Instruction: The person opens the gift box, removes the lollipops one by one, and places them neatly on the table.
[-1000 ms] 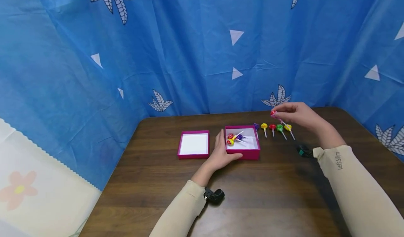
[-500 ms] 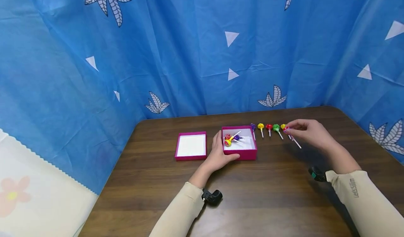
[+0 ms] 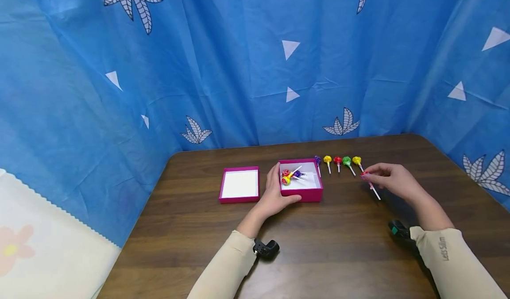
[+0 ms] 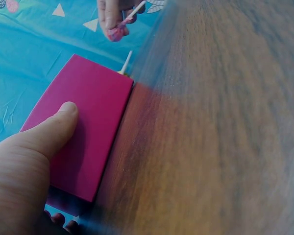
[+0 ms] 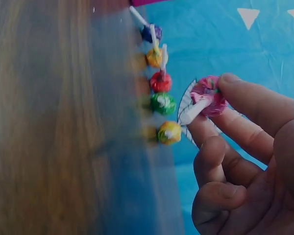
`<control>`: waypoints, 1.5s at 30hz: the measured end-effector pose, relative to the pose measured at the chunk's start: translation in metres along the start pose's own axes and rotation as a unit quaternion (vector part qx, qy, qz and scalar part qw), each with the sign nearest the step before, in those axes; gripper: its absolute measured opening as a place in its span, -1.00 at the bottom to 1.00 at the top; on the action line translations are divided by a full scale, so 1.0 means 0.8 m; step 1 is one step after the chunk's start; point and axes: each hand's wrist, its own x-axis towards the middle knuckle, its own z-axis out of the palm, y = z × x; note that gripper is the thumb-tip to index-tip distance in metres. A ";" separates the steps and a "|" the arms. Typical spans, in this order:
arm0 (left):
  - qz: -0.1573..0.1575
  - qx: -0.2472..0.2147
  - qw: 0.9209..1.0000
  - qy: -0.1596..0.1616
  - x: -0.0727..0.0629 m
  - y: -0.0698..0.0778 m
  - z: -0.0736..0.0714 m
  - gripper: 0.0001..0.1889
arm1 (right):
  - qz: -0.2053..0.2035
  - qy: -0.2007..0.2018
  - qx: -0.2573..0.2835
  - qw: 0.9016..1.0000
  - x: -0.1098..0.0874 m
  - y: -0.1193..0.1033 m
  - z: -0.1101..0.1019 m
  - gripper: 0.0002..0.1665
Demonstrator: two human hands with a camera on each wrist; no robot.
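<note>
My left hand [image 3: 273, 199] holds a magenta box [image 3: 308, 196] at its near left corner, thumb [image 4: 54, 128] along the front wall and fingers on the left side. Inside the open box lie several lollipops, among them a yellow-and-red one [image 3: 286, 180] and a purple one [image 3: 296, 174]. To the right, my right hand [image 3: 395, 180] pinches a pink-red lollipop [image 5: 211, 96] by its wrapped head, between thumb and fingers. Its white stick points down and right in the head view. Just beyond it is a yellow lollipop [image 3: 357, 160], the right end of a row.
Along the row from the box lie a purple lollipop [image 3: 317, 159], a yellow one, a red one [image 3: 338, 159] and a green one [image 3: 346, 161]. A white-lined magenta lid [image 3: 240, 184] lies left of the box. Blue curtain [image 3: 239, 69] hangs behind the brown table [image 3: 318, 246].
My right hand has moved down and right with the pink-red lollipop, from above the row to the near side of its right end. The left hand stays on the box.
</note>
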 end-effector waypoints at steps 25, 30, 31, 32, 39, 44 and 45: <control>-0.004 -0.009 1.000 0.000 0.001 -0.001 -0.001 0.20 | 0.033 -0.016 0.009 0.999 0.003 0.033 0.010 -0.31; -0.005 -0.006 1.000 -0.003 0.000 -0.001 0.000 0.20 | 0.028 -0.007 -0.003 1.000 0.000 0.034 0.013 -0.35; -0.005 -0.005 1.000 -0.003 0.000 -0.002 0.000 0.20 | 0.028 -0.006 -0.006 1.000 0.000 0.034 0.014 -0.35; -0.005 -0.005 1.000 -0.003 0.000 -0.002 0.000 0.21 | 0.027 -0.006 -0.009 1.000 0.000 0.035 0.014 -0.34; 0.000 -0.006 1.000 -0.004 -0.001 -0.001 0.000 0.20 | 0.025 -0.009 -0.015 1.000 0.001 0.036 0.014 -0.34; 0.002 -0.005 1.000 -0.005 -0.001 -0.001 0.000 0.21 | 0.021 -0.011 -0.018 1.000 0.000 0.035 0.013 -0.35; 0.003 -0.006 1.000 -0.004 -0.001 0.000 0.000 0.21 | 0.019 -0.010 -0.018 1.000 0.000 0.035 0.013 -0.35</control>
